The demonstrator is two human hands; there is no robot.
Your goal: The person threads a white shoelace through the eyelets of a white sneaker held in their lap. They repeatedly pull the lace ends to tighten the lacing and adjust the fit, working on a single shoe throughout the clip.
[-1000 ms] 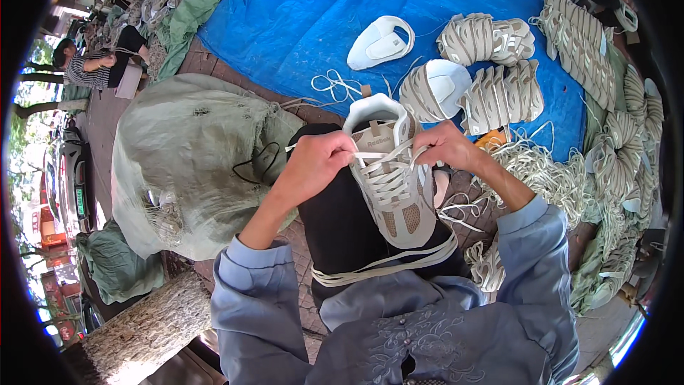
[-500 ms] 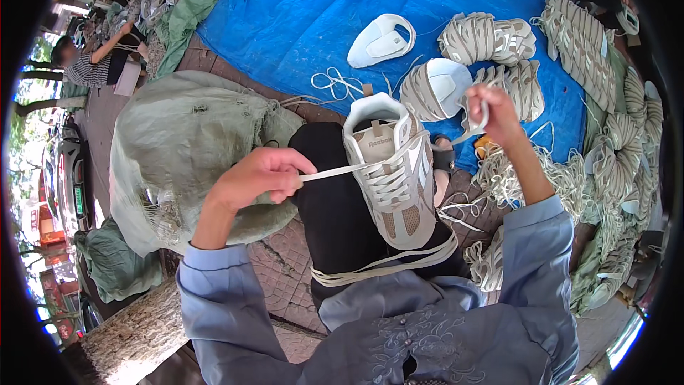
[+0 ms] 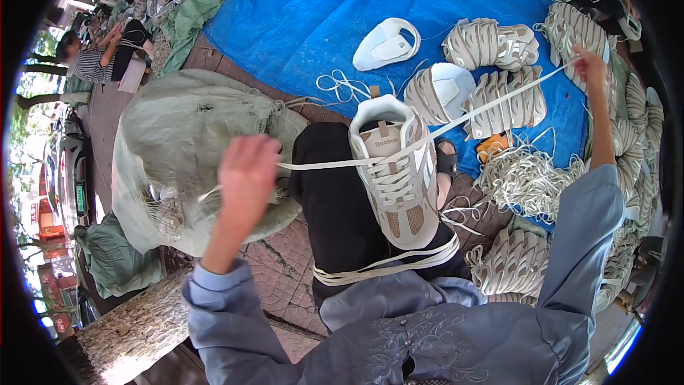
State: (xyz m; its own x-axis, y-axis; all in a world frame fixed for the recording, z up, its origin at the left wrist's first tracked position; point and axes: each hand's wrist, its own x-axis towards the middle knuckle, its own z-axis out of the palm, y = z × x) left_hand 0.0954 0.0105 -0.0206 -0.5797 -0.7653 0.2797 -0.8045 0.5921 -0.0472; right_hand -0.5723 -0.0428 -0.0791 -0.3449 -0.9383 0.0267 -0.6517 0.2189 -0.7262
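Observation:
A beige and white sneaker [image 3: 420, 222] rests on my lap, toe toward me, its pale laces crisscrossed over the tongue. My left hand [image 3: 249, 171], blurred by motion, is closed on one end of the shoelace [image 3: 320, 166] to the left of the shoe. Far out to the right, my right hand [image 3: 590, 70] pinches the other lace end [image 3: 520, 91], which runs taut from the upper eyelets. Several loose laces [image 3: 399, 269] lie across my dark-trousered thighs.
Ahead lies a blue tarp [image 3: 299, 21] with shoe uppers [image 3: 388, 44] and bundled uppers [image 3: 506, 103]. A heap of laces [image 3: 531, 182] sits at right, near more bundles [image 3: 511, 264]. A large pale sack [image 3: 199, 150] stands at left, and another person [image 3: 96, 57] sits beyond it.
My right hand has swung far outward to the right and away from me, drawing its lace long and straight. My left hand has shifted slightly left and up.

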